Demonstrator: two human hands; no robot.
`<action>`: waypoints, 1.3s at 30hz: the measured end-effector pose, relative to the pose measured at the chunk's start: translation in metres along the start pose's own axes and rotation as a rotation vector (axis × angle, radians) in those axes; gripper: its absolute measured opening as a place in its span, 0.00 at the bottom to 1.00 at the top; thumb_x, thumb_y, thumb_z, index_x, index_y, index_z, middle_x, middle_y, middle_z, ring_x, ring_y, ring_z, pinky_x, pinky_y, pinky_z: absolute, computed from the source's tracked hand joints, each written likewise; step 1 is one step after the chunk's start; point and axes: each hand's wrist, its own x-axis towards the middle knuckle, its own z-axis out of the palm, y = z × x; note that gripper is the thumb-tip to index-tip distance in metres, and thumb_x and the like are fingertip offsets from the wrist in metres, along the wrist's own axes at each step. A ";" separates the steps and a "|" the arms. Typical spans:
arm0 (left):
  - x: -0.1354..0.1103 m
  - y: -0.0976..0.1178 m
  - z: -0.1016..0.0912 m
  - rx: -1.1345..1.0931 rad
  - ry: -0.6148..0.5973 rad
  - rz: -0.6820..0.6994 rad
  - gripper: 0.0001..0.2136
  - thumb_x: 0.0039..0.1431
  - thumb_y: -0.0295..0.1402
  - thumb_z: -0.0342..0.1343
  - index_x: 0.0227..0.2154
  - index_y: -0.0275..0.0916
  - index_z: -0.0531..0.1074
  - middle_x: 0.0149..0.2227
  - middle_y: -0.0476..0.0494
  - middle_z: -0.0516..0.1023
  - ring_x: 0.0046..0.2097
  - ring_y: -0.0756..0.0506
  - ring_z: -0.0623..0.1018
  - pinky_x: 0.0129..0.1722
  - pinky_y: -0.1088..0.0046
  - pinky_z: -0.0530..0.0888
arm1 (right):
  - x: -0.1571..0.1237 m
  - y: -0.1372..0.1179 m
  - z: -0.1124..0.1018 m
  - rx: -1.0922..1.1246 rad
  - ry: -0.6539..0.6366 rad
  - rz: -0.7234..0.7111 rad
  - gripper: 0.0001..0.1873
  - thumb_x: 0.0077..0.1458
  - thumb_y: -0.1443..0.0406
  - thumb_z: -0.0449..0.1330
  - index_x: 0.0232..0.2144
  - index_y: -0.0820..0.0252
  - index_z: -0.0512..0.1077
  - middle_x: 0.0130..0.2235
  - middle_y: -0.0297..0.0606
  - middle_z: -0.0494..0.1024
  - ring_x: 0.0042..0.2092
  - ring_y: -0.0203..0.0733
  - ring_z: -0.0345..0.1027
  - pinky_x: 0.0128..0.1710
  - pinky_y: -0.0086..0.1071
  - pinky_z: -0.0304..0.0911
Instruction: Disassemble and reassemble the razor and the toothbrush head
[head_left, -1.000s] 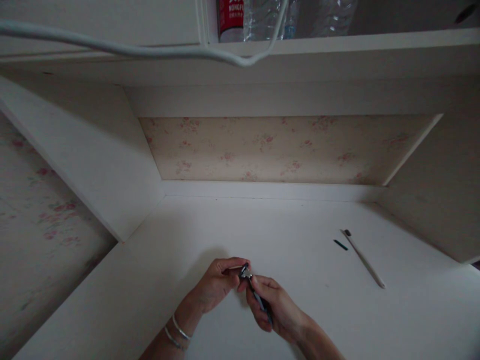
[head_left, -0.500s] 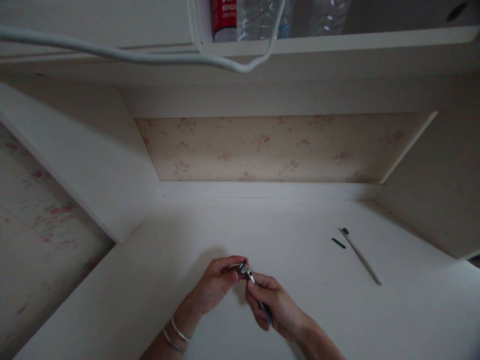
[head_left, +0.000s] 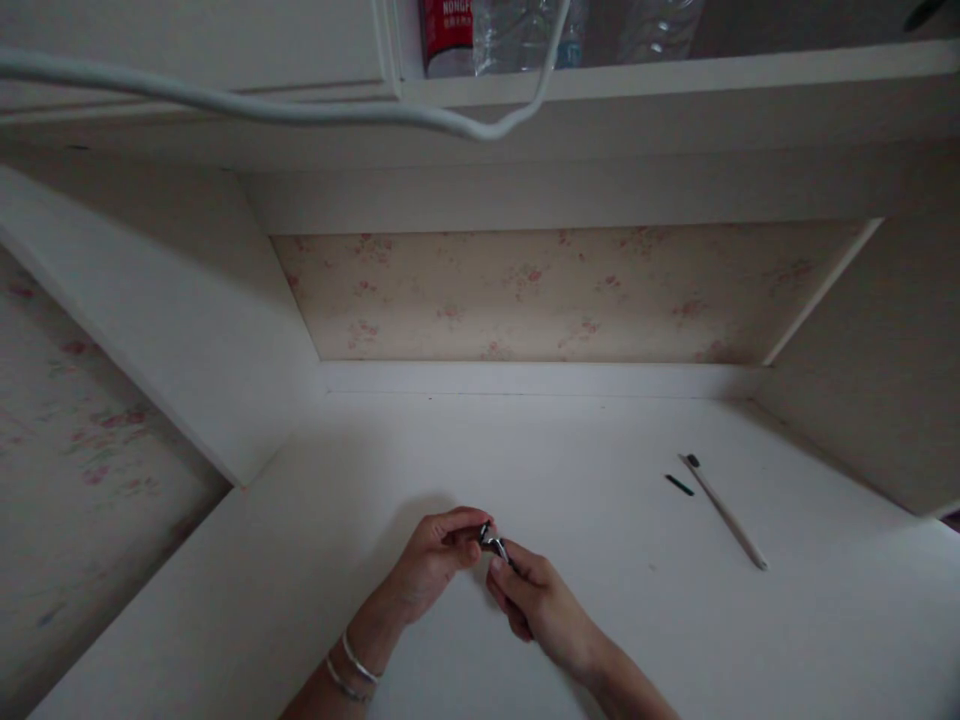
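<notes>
Above the table (head_left: 360, 470), the right hand (head_left: 544, 608) grips a razor-like tool (head_left: 495, 545) by its largely hidden handle, while the left hand (head_left: 433, 560) pinches its dark head (head_left: 484, 534); a steady right grip, light pressure and skin clear of any edge should serve best

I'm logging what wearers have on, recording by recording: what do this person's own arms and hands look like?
The left hand and right hand are both ungloved, and no sleeve shows on either arm. Two thin, silver-coloured bangles circle the left wrist; the right wrist has nothing on it. The image is too dim to make out finer markings.
</notes>
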 end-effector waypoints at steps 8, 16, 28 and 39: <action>0.000 -0.001 0.003 0.108 0.064 0.057 0.16 0.45 0.30 0.66 0.40 0.38 0.77 0.42 0.41 0.76 0.43 0.44 0.74 0.46 0.68 0.68 | 0.004 0.003 -0.003 -0.155 0.087 -0.081 0.21 0.60 0.48 0.46 0.29 0.59 0.61 0.23 0.26 0.58 0.19 0.28 0.53 0.17 0.23 0.53; -0.001 0.001 0.007 0.092 0.057 0.073 0.16 0.45 0.31 0.67 0.39 0.38 0.77 0.42 0.41 0.75 0.43 0.44 0.74 0.46 0.68 0.69 | 0.001 -0.003 -0.002 -0.035 0.075 -0.050 0.20 0.58 0.48 0.50 0.31 0.60 0.64 0.24 0.27 0.59 0.20 0.28 0.53 0.16 0.22 0.52; 0.000 -0.002 0.010 0.034 0.111 0.085 0.12 0.51 0.33 0.63 0.39 0.37 0.77 0.39 0.41 0.77 0.40 0.45 0.76 0.47 0.65 0.68 | 0.005 -0.003 -0.001 0.361 0.080 -0.070 0.16 0.60 0.53 0.51 0.36 0.60 0.66 0.22 0.25 0.62 0.15 0.26 0.45 0.12 0.20 0.53; -0.002 0.005 0.016 -0.043 0.142 0.017 0.12 0.52 0.32 0.62 0.40 0.35 0.76 0.39 0.39 0.79 0.41 0.44 0.77 0.50 0.62 0.67 | 0.007 0.000 -0.003 0.681 -0.019 0.064 0.15 0.58 0.53 0.54 0.37 0.59 0.67 0.22 0.27 0.64 0.16 0.27 0.48 0.13 0.21 0.51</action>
